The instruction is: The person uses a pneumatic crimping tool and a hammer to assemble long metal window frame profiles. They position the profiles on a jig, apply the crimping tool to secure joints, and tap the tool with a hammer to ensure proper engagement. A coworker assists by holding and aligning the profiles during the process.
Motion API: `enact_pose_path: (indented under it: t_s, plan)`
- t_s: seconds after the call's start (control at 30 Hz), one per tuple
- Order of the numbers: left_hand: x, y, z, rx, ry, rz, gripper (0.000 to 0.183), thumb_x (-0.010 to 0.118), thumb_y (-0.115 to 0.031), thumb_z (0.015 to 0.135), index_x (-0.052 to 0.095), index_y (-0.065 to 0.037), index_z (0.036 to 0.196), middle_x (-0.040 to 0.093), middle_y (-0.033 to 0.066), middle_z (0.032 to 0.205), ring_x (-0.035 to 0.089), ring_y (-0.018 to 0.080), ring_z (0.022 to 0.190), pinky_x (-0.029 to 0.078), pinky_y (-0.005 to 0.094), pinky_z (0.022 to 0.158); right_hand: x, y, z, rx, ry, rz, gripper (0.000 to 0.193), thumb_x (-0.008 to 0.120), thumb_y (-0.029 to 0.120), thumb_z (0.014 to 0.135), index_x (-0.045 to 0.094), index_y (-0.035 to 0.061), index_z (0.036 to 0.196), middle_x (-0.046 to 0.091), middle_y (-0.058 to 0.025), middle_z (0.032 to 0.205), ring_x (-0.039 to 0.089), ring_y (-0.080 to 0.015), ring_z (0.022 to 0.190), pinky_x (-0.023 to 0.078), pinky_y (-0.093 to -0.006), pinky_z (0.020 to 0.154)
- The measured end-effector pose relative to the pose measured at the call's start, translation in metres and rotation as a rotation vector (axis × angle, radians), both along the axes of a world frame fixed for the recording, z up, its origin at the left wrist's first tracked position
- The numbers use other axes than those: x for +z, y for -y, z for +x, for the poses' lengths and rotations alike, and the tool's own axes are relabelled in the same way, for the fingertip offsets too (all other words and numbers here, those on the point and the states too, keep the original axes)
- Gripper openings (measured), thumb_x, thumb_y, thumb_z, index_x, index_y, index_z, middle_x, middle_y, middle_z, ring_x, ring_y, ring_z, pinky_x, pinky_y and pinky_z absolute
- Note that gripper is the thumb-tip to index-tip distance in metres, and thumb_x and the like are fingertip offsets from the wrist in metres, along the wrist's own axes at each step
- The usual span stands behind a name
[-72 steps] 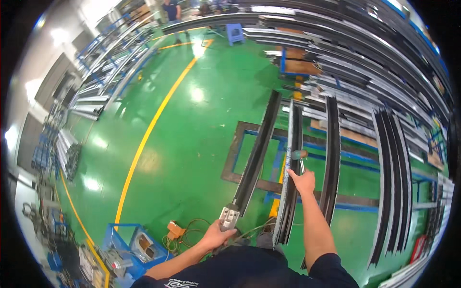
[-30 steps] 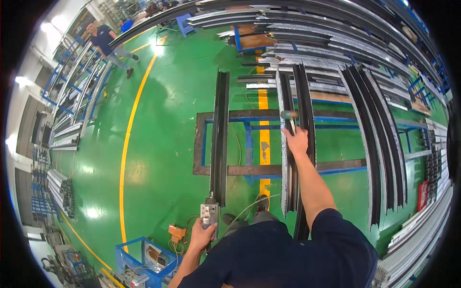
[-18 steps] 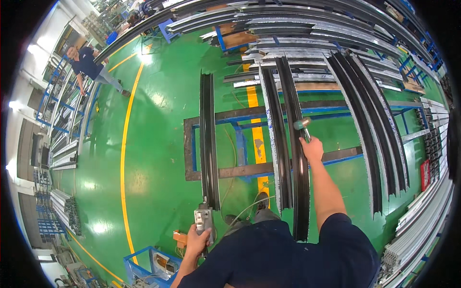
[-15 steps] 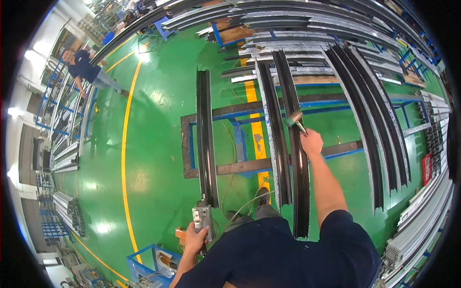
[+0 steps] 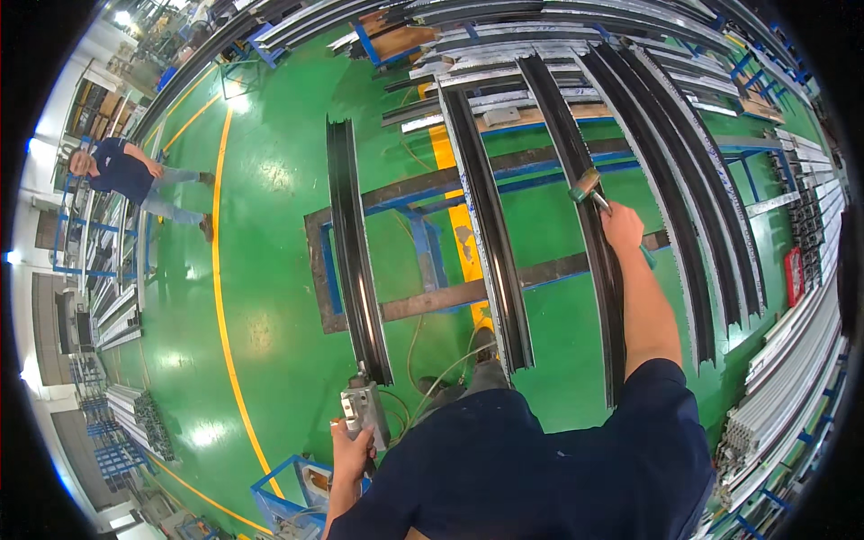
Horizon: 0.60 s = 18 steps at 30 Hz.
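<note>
Hammering, seemingly: right hand [image 5: 622,226] clasping mallet [image 5: 586,185] over black channel profile [image 5: 604,281] (left hand [image 5: 351,451] gripping grey metal tool [image 5: 364,409]); next move likely calls for steady aim

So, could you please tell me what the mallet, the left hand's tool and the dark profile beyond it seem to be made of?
Mallet: bright shaft, so probably metal; the dull green-and-tan head may be rubber or plastic.
Tool: likely bare metal, given its grey, boxy body with glints.
Profile: perhaps metal with a dark, semi-gloss coat, judging by its streaked reflection.
</note>
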State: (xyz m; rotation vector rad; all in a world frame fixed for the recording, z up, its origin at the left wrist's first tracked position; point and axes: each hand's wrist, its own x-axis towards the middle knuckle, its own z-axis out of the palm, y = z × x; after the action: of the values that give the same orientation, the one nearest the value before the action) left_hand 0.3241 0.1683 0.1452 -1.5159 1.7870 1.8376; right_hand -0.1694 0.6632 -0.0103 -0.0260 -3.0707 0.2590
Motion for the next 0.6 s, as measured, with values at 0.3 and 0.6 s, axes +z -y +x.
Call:
enact_pose_path:
  t_s: [0.3,0.6]
  plan:
    - [-0.006,0.003,0.006,-0.003,0.02,0.003,0.029,0.071,-0.005,0.096,0.052,-0.003,0.118,0.055,0.0019,0.071,0.051,0.0127,0.052,0.043,0.0304,0.047,0.057,0.06,0.039,-0.145,-0.024,-0.225,0.076,0.081,0.07,0.083,0.073,0.0044,0.121,0.078,-0.0215,0.089,0.077,-0.0426,0.087,0.06,-0.0516,0.076]
    - [-0.003,-0.004,0.001,-0.026,0.018,0.014,0.039,0.074,-0.009,0.096,0.053,0.001,0.127,0.06,0.0034,0.072,0.054,0.0121,0.052,0.043,0.0299,0.047,0.018,0.255,0.074,0.111,0.203,-0.426,0.074,0.086,0.07,0.073,0.069,0.0031,0.099,0.076,-0.0222,0.093,0.074,-0.0448,0.092,0.059,-0.055,0.078]
